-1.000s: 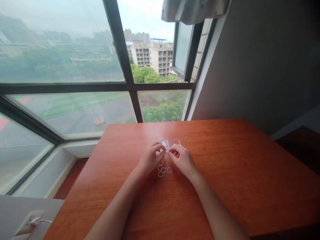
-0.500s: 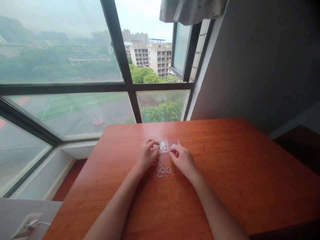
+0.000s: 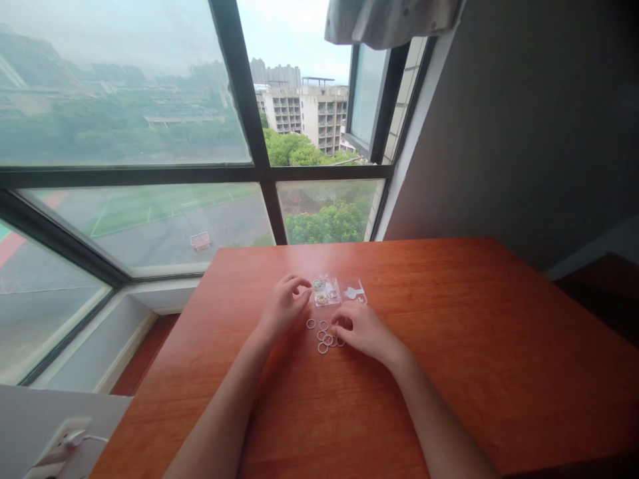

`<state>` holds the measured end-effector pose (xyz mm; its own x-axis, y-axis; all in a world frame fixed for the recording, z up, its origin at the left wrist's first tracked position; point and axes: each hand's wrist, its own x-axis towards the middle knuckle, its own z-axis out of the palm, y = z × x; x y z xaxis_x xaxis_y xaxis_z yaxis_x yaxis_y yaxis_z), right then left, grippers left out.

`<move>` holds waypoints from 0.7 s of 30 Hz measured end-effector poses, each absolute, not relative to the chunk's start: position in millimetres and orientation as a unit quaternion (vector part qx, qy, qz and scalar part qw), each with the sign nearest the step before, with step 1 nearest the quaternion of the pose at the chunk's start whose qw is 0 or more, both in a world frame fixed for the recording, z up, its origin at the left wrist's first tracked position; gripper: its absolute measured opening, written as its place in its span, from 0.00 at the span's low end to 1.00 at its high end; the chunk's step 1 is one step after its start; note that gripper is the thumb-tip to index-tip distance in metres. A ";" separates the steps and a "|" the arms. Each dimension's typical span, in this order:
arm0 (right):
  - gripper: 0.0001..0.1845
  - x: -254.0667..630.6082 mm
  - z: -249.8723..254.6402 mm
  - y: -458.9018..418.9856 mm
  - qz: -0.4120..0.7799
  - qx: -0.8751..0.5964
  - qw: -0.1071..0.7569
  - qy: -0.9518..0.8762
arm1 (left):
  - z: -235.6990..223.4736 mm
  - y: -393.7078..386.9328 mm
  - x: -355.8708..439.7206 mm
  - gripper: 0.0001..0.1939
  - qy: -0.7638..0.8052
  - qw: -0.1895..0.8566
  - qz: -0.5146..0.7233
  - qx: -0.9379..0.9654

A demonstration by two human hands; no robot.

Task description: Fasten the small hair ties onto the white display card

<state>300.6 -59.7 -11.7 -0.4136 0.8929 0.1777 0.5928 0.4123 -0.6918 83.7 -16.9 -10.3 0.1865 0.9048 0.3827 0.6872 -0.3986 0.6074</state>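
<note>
A small clear plastic box lies on the table, divided into compartments with small rings and other little pieces inside. Its clear lid spreads to the right, with a whitish label-like shape on it. My left hand is beside the box's left wall, fingers curved and thumb slightly apart, nothing visible in it. In front of the box lie several pale thin rings, some overlapping. My right hand hovers at their right side, finger and thumb bent with a small gap between them, partly covering the rightmost rings.
The reddish-brown wooden table extends wide to the right. Behind it stands a dark-framed window, with an opened pane at upper right. A grey wall rises on the right. A socket with a white plug is at lower left.
My right hand has moved from the lid toward me, down to the rings. The left hand has drawn back left from the box, uncovering its contents. The view has shifted slightly.
</note>
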 end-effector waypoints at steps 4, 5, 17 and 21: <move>0.05 300.1 -10.7 -62.2 0.300 -0.447 0.256 -0.803 | -11.1 -17.4 85.0 0.06 0.526 0.157 0.358 0.755; 0.05 300.1 -10.3 -62.6 0.307 -0.444 0.252 -0.803 | -10.9 -17.6 85.0 0.06 0.527 0.158 0.357 0.755; 0.05 298.0 -14.7 -63.5 0.290 -0.444 0.229 -0.816 | -9.1 -17.9 84.9 0.07 0.531 0.162 0.355 0.752; 0.03 296.8 -14.9 -63.7 0.290 -0.445 0.215 -0.820 | -10.2 -18.0 85.5 0.07 0.534 0.171 0.352 0.750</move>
